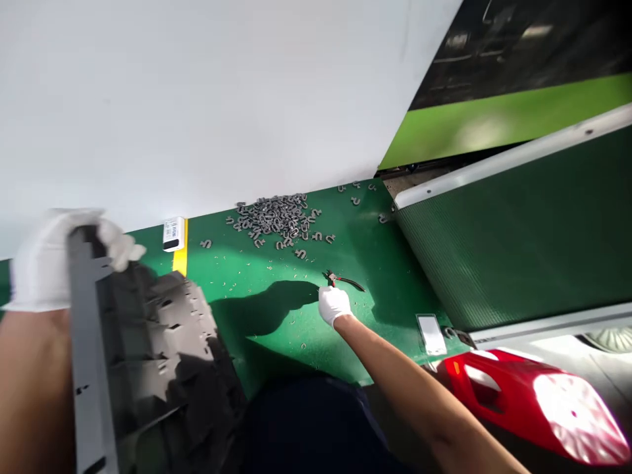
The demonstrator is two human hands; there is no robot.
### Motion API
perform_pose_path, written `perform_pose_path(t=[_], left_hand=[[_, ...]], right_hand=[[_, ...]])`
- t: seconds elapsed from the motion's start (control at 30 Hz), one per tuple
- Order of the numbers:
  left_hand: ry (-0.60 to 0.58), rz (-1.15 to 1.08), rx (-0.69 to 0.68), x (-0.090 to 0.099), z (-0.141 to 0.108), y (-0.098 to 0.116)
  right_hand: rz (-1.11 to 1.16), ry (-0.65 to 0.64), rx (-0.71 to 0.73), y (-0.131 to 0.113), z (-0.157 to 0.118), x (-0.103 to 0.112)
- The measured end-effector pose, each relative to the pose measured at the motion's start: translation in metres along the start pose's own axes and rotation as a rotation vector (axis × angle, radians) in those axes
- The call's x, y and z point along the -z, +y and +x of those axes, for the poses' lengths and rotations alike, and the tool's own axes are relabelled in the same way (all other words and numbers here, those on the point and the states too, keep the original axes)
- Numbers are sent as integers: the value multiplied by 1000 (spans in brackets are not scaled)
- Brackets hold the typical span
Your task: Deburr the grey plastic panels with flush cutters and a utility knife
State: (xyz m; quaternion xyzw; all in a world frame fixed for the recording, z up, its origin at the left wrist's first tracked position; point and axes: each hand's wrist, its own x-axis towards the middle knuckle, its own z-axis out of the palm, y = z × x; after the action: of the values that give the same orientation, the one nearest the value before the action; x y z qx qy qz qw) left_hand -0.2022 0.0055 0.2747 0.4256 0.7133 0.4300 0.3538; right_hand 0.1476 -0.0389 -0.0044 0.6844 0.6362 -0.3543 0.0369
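Note:
My left hand point(116, 243), in a white glove, is wrapped round the upper end of a large grey molded plastic part point(168, 329) with ribs and slots. The part stands tilted at the left and hides some of the table. My gloved right hand point(334, 304) is closed at one handle of small cutting pliers point(349, 282) on the green table. Their other red-and-black handle points right, and the jaws point up and to the left. Beyond the pliers lies a heap of small grey hook-shaped plastic clips point(276, 217).
Tiny trimmings are scattered over the green table top point(291, 316). A white labelled box point(174, 234) sits by a yellow strip point(180, 257). A card in a clear sleeve point(431, 334), a conveyor belt point(523, 230) and a red part point(538, 401) are at right. A white panel point(207, 99) stands behind.

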Motion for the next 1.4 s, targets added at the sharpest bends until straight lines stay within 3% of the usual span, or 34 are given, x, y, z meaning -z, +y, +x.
perform_pose_path(t=[0.1,0.2,0.37,0.43,0.67,0.8,0.9,1.07,1.4], left_hand=[[-75,-177,-26,-32,-8,14],[-99,-372,-1,-55,-7,14],[-115,-547,22,-79,-11,-11],[-147,-526,-14,-88,-14,-22],[-272,-375,-209,-99,-16,-37],[-289,-351,-281,-93,-17,-34],[-282,-320,-310,-89,-20,-30],[-257,-310,-301,-85,-21,-27],[-288,-405,-258,-92,-22,-27]], right_hand=[[166,-27,24,3,-18,15],[334,-59,62,9,-45,39],[870,-122,128,1,-90,90],[937,-130,169,-13,-105,111],[585,-136,488,-111,-126,165],[229,68,595,-172,-115,181],[-92,204,605,-203,-108,188],[-469,334,527,-221,-107,193],[-613,354,508,-222,-118,199]])
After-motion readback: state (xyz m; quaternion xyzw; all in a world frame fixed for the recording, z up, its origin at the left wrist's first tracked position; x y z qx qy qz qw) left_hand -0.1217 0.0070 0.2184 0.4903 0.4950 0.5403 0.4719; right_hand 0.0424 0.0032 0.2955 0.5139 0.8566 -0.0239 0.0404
